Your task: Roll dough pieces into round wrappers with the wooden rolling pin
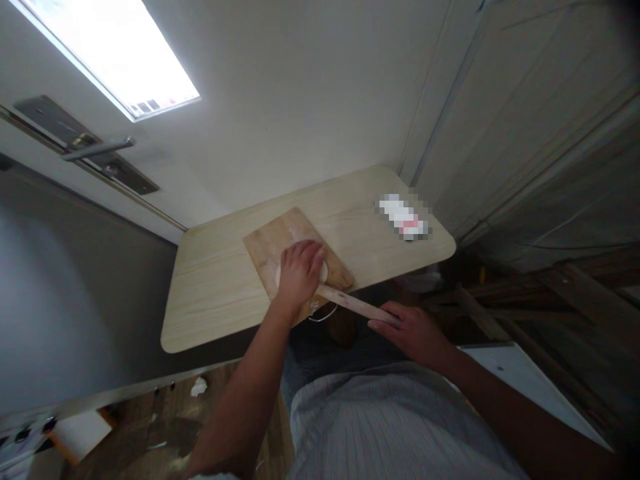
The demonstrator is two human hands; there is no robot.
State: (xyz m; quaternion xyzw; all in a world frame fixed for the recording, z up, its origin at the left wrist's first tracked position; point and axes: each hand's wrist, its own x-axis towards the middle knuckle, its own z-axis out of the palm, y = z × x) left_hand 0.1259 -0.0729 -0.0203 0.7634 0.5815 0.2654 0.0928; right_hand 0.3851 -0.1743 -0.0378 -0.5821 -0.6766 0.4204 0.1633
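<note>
A wooden cutting board lies at an angle on the table, its near corner sticking out past the front edge. On it is a pale round piece of dough, mostly covered by my left hand. The fingers of that hand are bent together over the dough and grip it. My right hand is closed around the near end of a light wooden rolling pin. The pin slants up to the left, and its far end meets the dough beside my left hand. White flour marks show on the board.
The pale wood-grain table stands against a white door with a metal handle. A blurred-out white and pink item lies at the table's right. Below left, a crumpled white scrap is on the floor. Wooden planks are at right.
</note>
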